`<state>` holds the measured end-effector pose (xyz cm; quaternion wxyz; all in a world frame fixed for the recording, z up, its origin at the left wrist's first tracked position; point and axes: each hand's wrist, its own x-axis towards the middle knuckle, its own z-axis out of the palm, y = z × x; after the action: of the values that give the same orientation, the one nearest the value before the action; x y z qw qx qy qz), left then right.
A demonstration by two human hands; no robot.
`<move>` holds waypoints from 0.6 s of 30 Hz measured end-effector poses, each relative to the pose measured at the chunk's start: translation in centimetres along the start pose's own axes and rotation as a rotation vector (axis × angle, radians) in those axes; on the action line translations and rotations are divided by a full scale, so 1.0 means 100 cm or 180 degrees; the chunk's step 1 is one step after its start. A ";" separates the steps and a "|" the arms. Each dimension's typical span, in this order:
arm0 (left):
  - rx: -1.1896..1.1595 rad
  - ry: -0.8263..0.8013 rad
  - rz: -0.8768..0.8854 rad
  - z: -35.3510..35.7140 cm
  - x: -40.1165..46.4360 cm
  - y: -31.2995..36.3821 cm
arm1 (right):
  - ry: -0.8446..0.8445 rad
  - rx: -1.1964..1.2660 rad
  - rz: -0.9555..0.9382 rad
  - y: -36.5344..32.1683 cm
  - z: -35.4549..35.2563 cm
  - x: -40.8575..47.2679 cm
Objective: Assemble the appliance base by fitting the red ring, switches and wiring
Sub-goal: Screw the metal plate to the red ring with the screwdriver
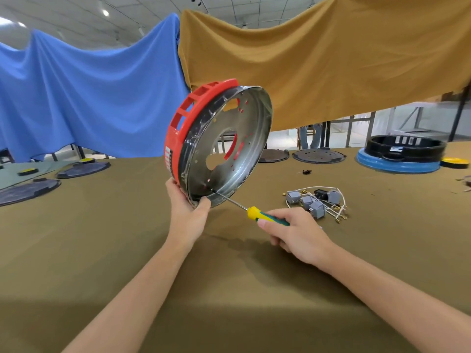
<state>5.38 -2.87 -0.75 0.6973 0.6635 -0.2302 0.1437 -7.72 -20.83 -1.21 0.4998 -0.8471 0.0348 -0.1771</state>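
While the base is held up on edge, sizes run downward from here:
Tabletop [127,250]: olive cloth; it carries the loose parts, and the base hangs above it near the middle.
Metal base [237,138]: shiny pan tilted on its rim, open side towards the camera; red ring [188,110] already seated round its back.
Left hand [187,212]: grips the lower rim, thumb inside the pan, fingers behind the ring.
Right hand [293,233]: wrapped round the screwdriver [254,211] handle; the tip meets the inner wall near the left thumb.
Switches and wiring [316,201]: grey switches on white leads, lying right of the base, not yet fitted.
Doing it well: probably a screw being driven; keep the shaft square to the wall, press firmly, and hold the thumb away from the tip.
Hard to tell: the screw head itself is too small to see; left fingers are hidden behind the ring.
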 end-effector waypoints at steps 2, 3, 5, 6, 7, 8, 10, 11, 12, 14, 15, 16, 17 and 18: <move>-0.0129 0.0133 -0.0158 0.001 0.003 -0.008 | 0.0206 -0.0756 -0.0304 -0.002 0.003 -0.005; -0.0278 0.0239 -0.0324 0.001 0.005 -0.013 | 0.0315 -0.1554 -0.0532 -0.003 0.005 -0.007; -0.0640 0.0454 -0.0699 0.000 0.010 -0.019 | 0.0436 -0.2877 -0.0904 -0.006 0.013 -0.012; -0.0788 0.0548 -0.0819 -0.001 0.012 -0.021 | 0.0405 -0.2975 -0.0898 -0.007 0.017 -0.013; -0.0921 0.0648 -0.0884 -0.002 0.014 -0.022 | 0.0281 -0.2661 -0.0773 -0.009 0.017 -0.012; -0.1049 0.0757 -0.0922 -0.005 0.015 -0.021 | 0.0094 -0.1938 -0.0538 -0.010 0.016 -0.012; -0.1350 0.0870 -0.1000 -0.008 0.017 -0.018 | -0.0097 -0.0427 -0.0056 -0.012 0.010 -0.010; -0.1527 0.0837 -0.1059 -0.009 0.017 -0.017 | 0.0012 0.0081 0.0134 -0.013 0.007 -0.008; -0.1682 0.0750 -0.1116 -0.009 0.016 -0.015 | 0.0175 0.0507 0.0295 -0.012 0.005 -0.006; -0.1877 0.0479 -0.1149 -0.007 0.014 -0.012 | 0.0533 0.1078 0.0473 -0.012 0.004 0.001; -0.1945 0.0336 -0.1143 -0.005 0.013 -0.013 | 0.0718 0.1148 0.0467 -0.012 0.003 0.006; -0.1994 0.0214 -0.1153 -0.004 0.012 -0.013 | 0.0884 0.1142 0.0417 -0.013 0.003 0.011; -0.2016 0.0106 -0.1181 -0.003 0.011 -0.013 | 0.1025 0.1181 0.0353 -0.015 0.003 0.015; -0.2011 -0.0006 -0.1207 -0.003 0.011 -0.013 | 0.1130 0.1315 0.0304 -0.018 0.004 0.019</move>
<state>7.01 -2.83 -1.34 0.8817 0.4465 -0.1368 -0.0668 -6.00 -20.07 0.64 0.6558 -0.6804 0.1249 -0.3023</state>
